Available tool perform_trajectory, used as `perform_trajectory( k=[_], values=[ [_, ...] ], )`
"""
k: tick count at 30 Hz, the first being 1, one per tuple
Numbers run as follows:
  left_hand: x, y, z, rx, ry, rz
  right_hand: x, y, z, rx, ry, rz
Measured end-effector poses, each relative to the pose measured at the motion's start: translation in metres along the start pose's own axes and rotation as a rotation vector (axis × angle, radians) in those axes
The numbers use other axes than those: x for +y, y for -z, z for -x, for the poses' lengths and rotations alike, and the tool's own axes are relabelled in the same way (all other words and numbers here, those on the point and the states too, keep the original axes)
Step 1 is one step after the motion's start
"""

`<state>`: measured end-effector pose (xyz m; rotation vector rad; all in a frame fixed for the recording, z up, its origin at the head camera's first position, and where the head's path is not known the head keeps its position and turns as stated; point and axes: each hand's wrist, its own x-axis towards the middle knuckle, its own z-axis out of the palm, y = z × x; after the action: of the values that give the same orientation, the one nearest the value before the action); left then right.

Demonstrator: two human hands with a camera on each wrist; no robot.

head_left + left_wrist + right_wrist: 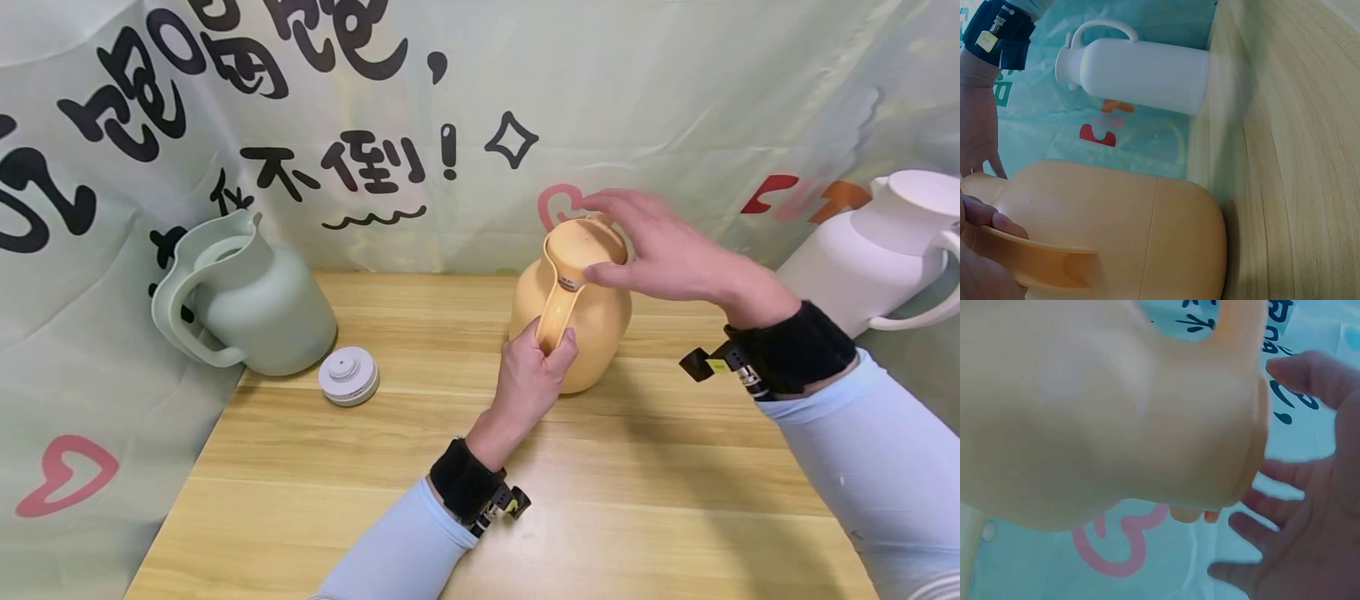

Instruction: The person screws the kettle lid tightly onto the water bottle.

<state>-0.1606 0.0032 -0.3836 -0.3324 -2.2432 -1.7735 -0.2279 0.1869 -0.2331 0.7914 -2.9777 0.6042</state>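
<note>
An orange-yellow vacuum jug [600, 333] stands upright on the wooden table with its lid [588, 240] in place. My left hand [531, 373] grips its handle [557, 315], fingers and thumb wrapped round it. Over the top, my right hand [667, 250] reaches in from the right, thumb on the near side and fingers on the far side of the lid. In the right wrist view those fingers [1257, 532] are spread and only slightly bent, with fingertips right at the jug's rim. The left wrist view shows the jug's body [1116, 219] and part of the handle.
A pale green jug [277, 308] without its lid stands at the left, beside a round white stopper [348, 375] lying on the table [300, 500]. A white jug [877, 250] stands at the right. Behind hangs a printed cloth [637, 108].
</note>
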Motion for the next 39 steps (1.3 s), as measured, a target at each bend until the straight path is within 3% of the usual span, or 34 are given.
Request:
perform_trajectory(
  k=[4, 8, 12, 20, 24, 31, 39],
  values=[
    [-0.001, 0.0, 0.0, -0.002, -0.01, -0.001, 0.001, 0.008, -0.005, -0.106, 0.053, -0.017],
    [-0.001, 0.0, 0.001, 0.0, -0.017, -0.002, 0.002, 0.009, -0.009, -0.15, 0.052, -0.017],
    [-0.001, 0.0, 0.001, 0.004, -0.018, 0.003, 0.001, 0.008, -0.011, -0.125, 0.021, 0.003],
    [0.0, 0.0, 0.0, -0.004, 0.004, 0.002, -0.002, 0.0, -0.014, -0.035, -0.098, 0.149],
    [0.0, 0.0, 0.0, -0.002, 0.003, -0.001, -0.004, 0.001, -0.013, -0.037, -0.071, 0.154],
    [-0.001, 0.0, 0.0, 0.001, -0.008, 0.006, -0.009, 0.009, -0.011, -0.122, 0.024, 0.068],
    [-0.001, 0.0, 0.0, 0.003, -0.011, 0.0, -0.009, 0.007, -0.013, -0.1, -0.02, 0.076]
  ],
)
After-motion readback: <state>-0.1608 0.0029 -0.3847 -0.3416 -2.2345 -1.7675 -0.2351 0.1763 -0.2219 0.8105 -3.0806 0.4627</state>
